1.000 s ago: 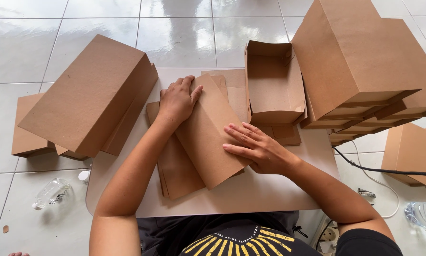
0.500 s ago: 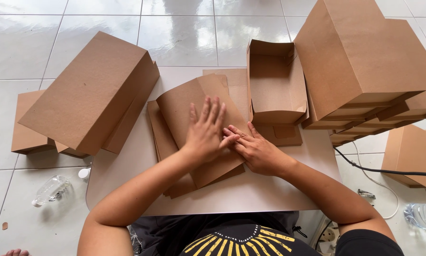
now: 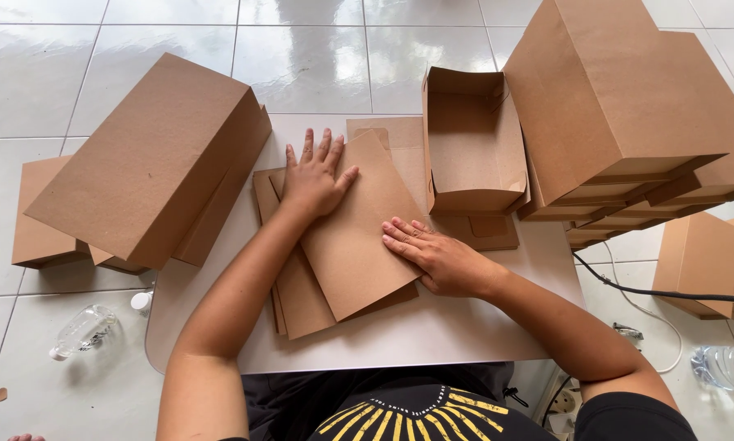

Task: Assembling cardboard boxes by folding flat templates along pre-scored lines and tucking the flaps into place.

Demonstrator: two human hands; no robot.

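Pressing flat on a brown card blank (image 3: 359, 237), both hands lie with fingers spread and grasp nothing: the right hand (image 3: 444, 260) rests palm-down on the blank's near right edge, the left hand (image 3: 314, 180) on its far left corner. The blank lies tilted on top of a small pile of flat blanks (image 3: 298, 298), near the middle of the pale desk (image 3: 400, 339). Judged from this layout, the top blank is still unfolded, so its forming has barely begun, and the blanks beneath it remain to be worked.

Nearest the viewer, a clear plastic bottle (image 3: 81, 331) lies on the tiled floor (image 3: 179, 49) at the left; another bottle (image 3: 726, 367) and a black cable (image 3: 661, 292) lie at the right.

Farther off, just beyond the right hand, one open box (image 3: 469, 139) stands formed, its top unclosed. A large closed box (image 3: 151, 159) rests tilted on other cartons at the far left. At the far right, a stack of finished boxes (image 3: 628, 106) leans over the desk's edge, suggesting that much of the batch is already done.
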